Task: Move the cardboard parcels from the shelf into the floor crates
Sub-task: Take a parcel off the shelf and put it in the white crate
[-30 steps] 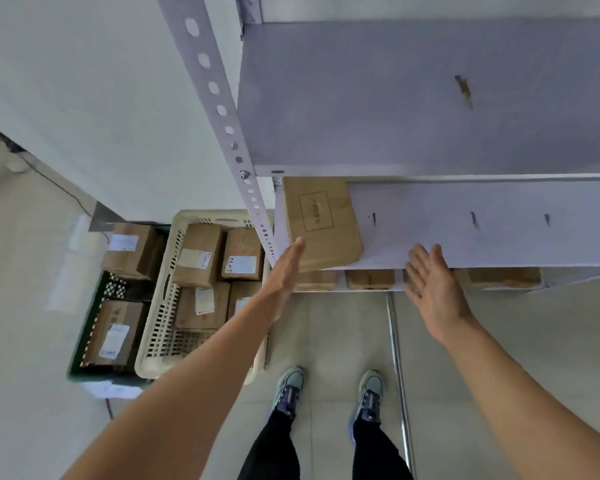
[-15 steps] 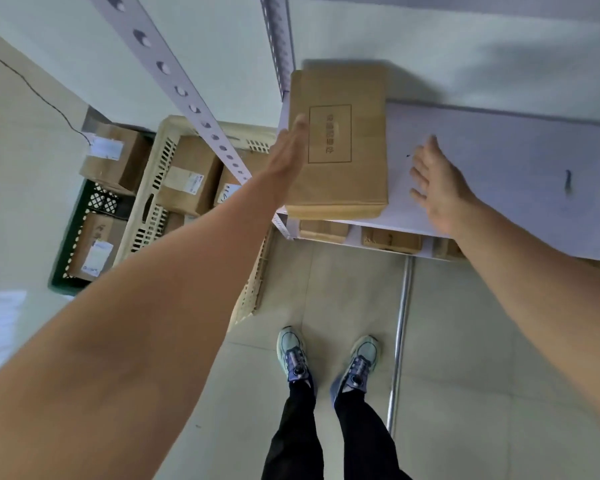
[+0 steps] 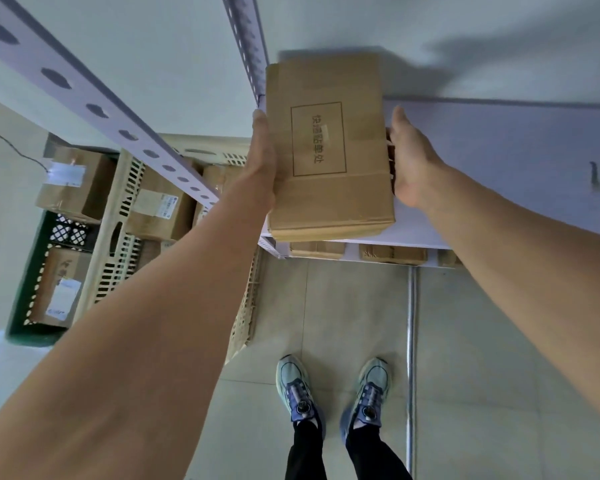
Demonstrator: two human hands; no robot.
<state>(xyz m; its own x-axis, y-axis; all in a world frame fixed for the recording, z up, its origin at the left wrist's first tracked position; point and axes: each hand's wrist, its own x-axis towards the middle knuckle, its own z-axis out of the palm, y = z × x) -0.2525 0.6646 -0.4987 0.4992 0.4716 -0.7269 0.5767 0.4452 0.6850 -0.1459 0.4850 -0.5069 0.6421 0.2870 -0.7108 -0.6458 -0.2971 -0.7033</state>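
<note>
Cardboard parcel (image 3: 329,147): plain brown, flat and oblong, taped across both ends, bearing a printed rectangle with dark characters; it is lying at the front corner of the white shelf (image 3: 499,161). Left hand (image 3: 262,161) and right hand (image 3: 407,161) are pressing its opposite long sides, each grip grasping it. Labelled parcels are sitting below in the cream crate (image 3: 118,258) and green crate (image 3: 28,289).

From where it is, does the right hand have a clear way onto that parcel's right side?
Probably yes. The right hand lies flat against the right side of the parcel on the shelf, with nothing between them. The left hand presses the opposite side.
</note>
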